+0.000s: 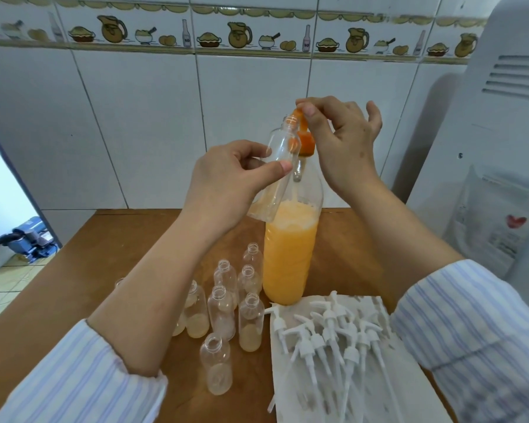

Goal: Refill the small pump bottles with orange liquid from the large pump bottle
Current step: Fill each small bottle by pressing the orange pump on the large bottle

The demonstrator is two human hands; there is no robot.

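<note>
the left hand holds a small clear bottle raised above the bench, fingers and thumb curled round its lower body. the bottle tilts, base toward the person and lower left, open mouth up and away to the right. its long axis runs from lower left to upper right and ends at the orange pump head of the large bottle.

the right hand sits on top of that pump head, thumb and forefinger pinching or pressing the spout, other fingers spread clear. the spout tip appears to sit at the small bottle's mouth; whether it is inside the neck cannot be told from this angle.

the large bottle stands upright near the middle of the bench, toward the back edge, about half full of orange liquid.

judgement: filling is in hand. the next stroke turns on keeping the mouth under the spout; the left hand governs that alignment, the right supplies the press.

open small bottles stand grouped left of the large bottle, some with a pale residue. white pumps lie on a cloth toward the front right.
</note>
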